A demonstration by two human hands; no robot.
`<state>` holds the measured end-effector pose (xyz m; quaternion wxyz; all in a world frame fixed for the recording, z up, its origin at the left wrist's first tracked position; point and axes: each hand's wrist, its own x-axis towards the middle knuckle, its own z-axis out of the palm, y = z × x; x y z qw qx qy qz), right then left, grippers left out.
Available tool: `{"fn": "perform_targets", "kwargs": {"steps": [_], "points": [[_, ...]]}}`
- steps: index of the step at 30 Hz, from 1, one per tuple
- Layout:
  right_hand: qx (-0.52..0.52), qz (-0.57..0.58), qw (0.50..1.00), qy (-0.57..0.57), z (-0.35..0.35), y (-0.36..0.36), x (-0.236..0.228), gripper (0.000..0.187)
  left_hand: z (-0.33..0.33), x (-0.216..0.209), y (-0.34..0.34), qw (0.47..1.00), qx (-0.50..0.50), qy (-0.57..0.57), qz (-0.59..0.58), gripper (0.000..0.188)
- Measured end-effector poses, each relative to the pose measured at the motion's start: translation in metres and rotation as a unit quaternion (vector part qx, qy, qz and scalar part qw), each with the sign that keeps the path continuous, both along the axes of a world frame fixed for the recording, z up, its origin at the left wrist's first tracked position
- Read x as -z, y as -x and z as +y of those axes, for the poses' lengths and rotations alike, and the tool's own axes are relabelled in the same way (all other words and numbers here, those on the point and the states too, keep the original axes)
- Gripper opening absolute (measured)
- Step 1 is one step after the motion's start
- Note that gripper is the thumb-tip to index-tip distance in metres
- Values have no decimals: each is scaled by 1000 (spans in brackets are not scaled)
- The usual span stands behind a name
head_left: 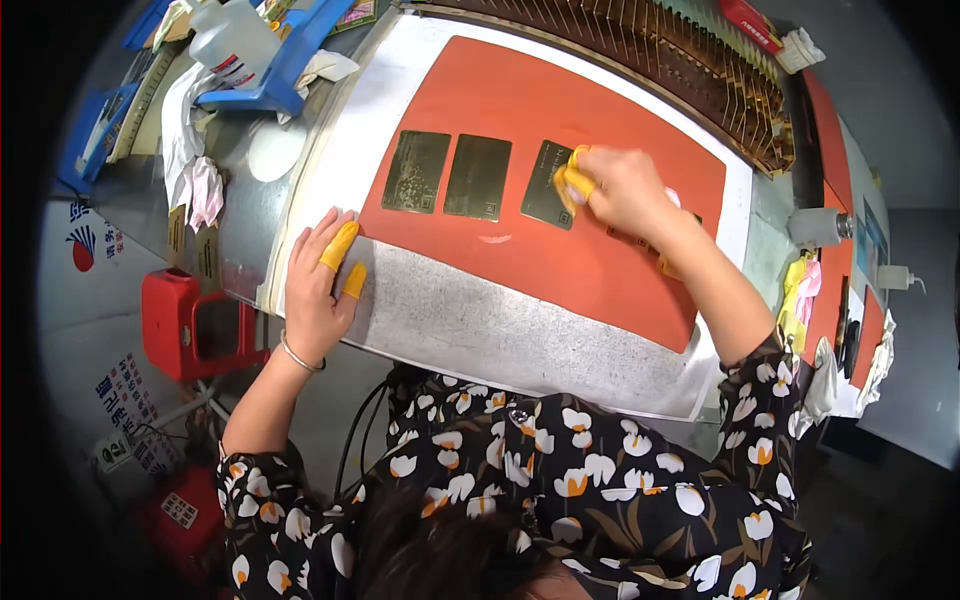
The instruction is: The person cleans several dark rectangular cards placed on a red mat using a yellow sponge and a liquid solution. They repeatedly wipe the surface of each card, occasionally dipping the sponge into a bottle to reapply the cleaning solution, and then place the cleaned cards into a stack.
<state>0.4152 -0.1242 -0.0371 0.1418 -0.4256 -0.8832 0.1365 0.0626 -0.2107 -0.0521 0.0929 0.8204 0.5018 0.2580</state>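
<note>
Hair [440, 550] below right hand [632, 190] at lettered plate [541, 193]

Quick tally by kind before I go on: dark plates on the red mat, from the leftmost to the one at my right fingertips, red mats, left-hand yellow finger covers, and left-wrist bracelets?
Dark plates: 3
Red mat: 1
Yellow finger covers, left hand: 2
Bracelet: 1
Total: 7
</note>
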Motion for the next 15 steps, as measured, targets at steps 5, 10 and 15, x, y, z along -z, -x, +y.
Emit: {"fn": "perform_targets", "kwargs": {"steps": [5,10,15], "points": [[-46,43,998,9,-13,31,3,7,-3,0,1,1000,0,4,12,50],[-41,48,998,-1,-12,30,7,3,-5,1,4,1000,2,8,-2,50],[-116,22,993,21,-28,31,1,7,0,1,4,1000,14,10,-3,47]]}}
